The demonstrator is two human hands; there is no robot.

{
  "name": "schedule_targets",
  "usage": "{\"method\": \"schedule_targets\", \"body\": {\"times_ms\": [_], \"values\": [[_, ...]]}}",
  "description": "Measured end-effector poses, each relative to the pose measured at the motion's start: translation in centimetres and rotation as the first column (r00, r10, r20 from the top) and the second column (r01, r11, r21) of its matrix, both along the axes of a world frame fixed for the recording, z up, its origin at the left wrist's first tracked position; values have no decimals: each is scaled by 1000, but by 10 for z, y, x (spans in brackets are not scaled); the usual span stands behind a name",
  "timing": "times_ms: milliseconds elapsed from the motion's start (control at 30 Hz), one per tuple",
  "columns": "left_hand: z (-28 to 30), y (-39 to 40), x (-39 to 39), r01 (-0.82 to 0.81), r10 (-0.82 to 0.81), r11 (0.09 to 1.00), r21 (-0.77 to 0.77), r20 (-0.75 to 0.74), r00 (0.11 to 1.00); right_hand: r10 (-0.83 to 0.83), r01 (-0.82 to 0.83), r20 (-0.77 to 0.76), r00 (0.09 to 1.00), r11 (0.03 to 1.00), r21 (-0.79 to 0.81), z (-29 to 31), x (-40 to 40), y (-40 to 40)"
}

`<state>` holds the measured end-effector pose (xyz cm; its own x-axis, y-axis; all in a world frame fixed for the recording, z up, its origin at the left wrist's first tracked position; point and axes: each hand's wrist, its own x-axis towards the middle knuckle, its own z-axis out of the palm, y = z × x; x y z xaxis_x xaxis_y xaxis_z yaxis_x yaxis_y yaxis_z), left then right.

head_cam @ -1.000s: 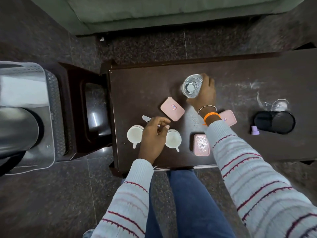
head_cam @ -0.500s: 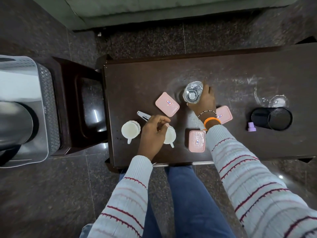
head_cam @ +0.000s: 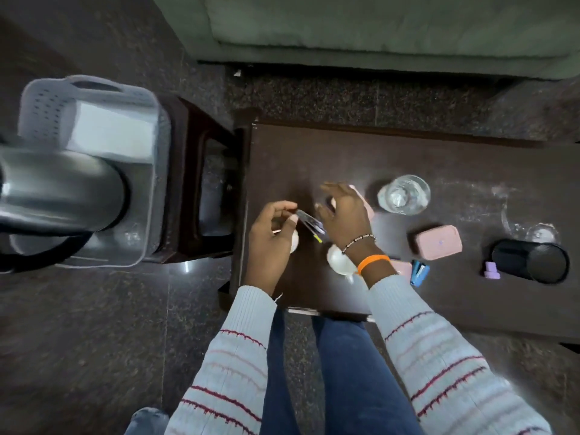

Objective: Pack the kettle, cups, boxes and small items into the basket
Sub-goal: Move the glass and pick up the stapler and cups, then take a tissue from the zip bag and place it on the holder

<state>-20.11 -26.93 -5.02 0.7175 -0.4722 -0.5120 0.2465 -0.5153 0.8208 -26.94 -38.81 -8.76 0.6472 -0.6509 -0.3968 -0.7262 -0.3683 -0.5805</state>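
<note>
The person's blue-trousered legs (head_cam: 351, 372) are showing at the bottom centre of the frame, striped sleeves reaching up over the dark tabletop (head_cam: 439, 158).

Left hand (head_cam: 271, 243), centre frame: fingers are curling round and pinching one end of a small metal clip-like item (head_cam: 309, 221), held above a white cup (head_cam: 294, 243) that is mostly hidden under the hand.

Right hand (head_cam: 343, 216): fingers are spreading apart, relaxed, just beside the item's other end; whether they are touching it cannot be told. A second white cup (head_cam: 337, 262) is sitting under that wrist.

Right of the wrist, a blue stapler (head_cam: 420, 273) is lying beside a partly hidden pink box (head_cam: 403, 268); another pink box (head_cam: 437, 241) is sitting above it. A purple piece (head_cam: 491, 270) is lying against a black mesh holder (head_cam: 530, 260), on its side at far right.

Further up, a clear glass (head_cam: 403, 194) is standing upright.

Left of the frame, the grey basket (head_cam: 94, 95) is holding the steel kettle (head_cam: 59, 191).
</note>
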Motion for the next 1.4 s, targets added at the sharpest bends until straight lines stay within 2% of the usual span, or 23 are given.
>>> {"method": "schedule_targets", "body": {"times_ms": [100,233,400,467,567,767,833,933,1000,1067,1100,1167,1233,1267,1333,1400], "values": [[12,39,44,-197,198,980,-33,21,980,147,-150,118,982,988,22,21,61,47],[19,97,98,-351,353,935,-51,44,934,272,-285,223,936,958,30,36,138,99],[7,159,155,-405,405,914,10,5,914,428,-428,206,880,903,-50,34,222,150],[3,178,173,-408,408,913,21,2,913,545,-531,117,831,838,-127,21,253,163],[-6,201,192,-410,411,912,32,-29,911,678,-700,-178,713,676,-230,-8,292,174],[-22,226,208,-355,357,934,36,-106,928,655,-860,-576,490,469,-199,-54,326,180],[-25,231,209,-343,344,939,33,-122,931,631,-852,-595,497,486,-195,-56,331,182],[-24,235,207,-332,332,943,21,-130,934,613,-737,-443,655,647,-195,-45,338,183],[-19,234,207,-328,328,944,15,-129,936,543,-579,-207,814,790,-203,-30,339,180],[-14,231,205,-341,339,940,2,-129,932,355,-339,90,930,928,-154,-10,334,175],[-11,228,205,-348,344,938,-7,-135,929,218,-202,215,952,975,-94,2,329,173],[-4,221,201,-347,339,937,-35,-142,930,-32,21,382,923,999,32,26,312,169],[1,211,196,-349,338,935,-58,-139,931,-244,161,438,865,963,218,44,291,165],[5,204,192,-357,345,932,-67,-148,927,-355,208,434,828,913,351,52,277,163],[14,190,184,-403,376,911,-86,-229,898,-555,263,358,751,749,609,66,248,159],[24,175,174,-430,368,897,-101,-370,853,-674,276,257,693,577,769,77,214,154]]}}
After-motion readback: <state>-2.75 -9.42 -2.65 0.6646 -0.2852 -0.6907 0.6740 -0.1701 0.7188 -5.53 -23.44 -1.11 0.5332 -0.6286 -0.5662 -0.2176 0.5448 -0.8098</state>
